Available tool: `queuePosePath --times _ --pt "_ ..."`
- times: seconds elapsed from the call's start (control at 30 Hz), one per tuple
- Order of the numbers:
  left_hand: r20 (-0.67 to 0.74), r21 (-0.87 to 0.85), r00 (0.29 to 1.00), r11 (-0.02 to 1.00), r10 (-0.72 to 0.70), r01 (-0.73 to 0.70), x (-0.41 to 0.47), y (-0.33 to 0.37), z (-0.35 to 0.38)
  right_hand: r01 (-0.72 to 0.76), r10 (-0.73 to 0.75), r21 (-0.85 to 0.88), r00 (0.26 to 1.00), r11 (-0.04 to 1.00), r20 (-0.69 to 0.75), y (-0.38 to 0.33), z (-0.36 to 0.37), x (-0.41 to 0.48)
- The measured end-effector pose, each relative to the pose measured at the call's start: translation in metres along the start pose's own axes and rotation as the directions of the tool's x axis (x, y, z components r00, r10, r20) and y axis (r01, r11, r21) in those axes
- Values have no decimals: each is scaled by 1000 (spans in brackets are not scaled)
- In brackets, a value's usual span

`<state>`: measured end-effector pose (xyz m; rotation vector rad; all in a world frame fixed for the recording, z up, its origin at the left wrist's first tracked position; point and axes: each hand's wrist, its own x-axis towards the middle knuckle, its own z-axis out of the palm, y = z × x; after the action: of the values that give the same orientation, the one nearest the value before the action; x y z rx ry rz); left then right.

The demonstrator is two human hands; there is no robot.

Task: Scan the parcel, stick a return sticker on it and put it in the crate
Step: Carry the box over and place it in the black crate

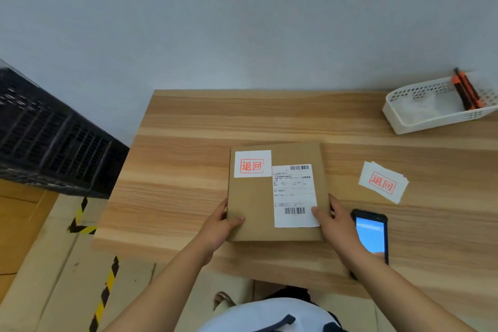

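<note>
A flat brown cardboard parcel (253,197) lies on the wooden table (188,127). A white return sticker with red characters (252,164) is stuck at its top left, and a white shipping label with barcodes (293,191) covers its right half. My left hand (219,226) grips the parcel's near left edge, thumb on top. My right hand (335,219) grips the near right edge, thumb on the label. A black handheld scanner with a lit blue screen (370,234) lies on the table just right of my right hand. The black slatted crate (51,137) stands off the table's left side.
A small stack of loose return stickers (382,182) lies right of the parcel. A white perforated basket (436,105) holding an orange and black tool (466,91) sits at the far right corner. Yellow and black tape marks the floor at the left.
</note>
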<state>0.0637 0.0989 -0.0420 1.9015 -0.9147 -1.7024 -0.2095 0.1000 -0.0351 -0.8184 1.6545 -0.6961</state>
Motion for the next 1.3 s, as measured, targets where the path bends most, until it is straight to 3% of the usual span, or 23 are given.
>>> queuePosePath --times 0.13,0.33,0.57,0.7,0.93,1.1,1.3 --pt "7 -12 997 997 72 -72 -24 -8 -34 70 -71 -22 997 997 -38 -12 29 -28" --pt "-124 -124 974 971 189 -204 -79 -29 -109 168 -168 13 986 986 15 -44 102 -74" --pt "-331 -234 908 911 255 -341 -149 -73 -206 278 -276 12 945 960 175 -94 204 -122" --pt "-443 -324 874 874 199 -363 -183 -114 -261 343 -325 -19 905 939 274 -103 272 -150" --pt "-635 -416 768 802 81 -429 -243 -189 -319 477 -347 -98 751 873 561 -114 376 -195" --pt "-706 -499 708 724 -19 -477 -260 -221 -343 517 -289 -145 665 844 689 -120 441 -203" --pt "-777 -511 613 712 -143 -481 -280 -243 -399 584 -244 -97 478 806 844 -143 535 -211"
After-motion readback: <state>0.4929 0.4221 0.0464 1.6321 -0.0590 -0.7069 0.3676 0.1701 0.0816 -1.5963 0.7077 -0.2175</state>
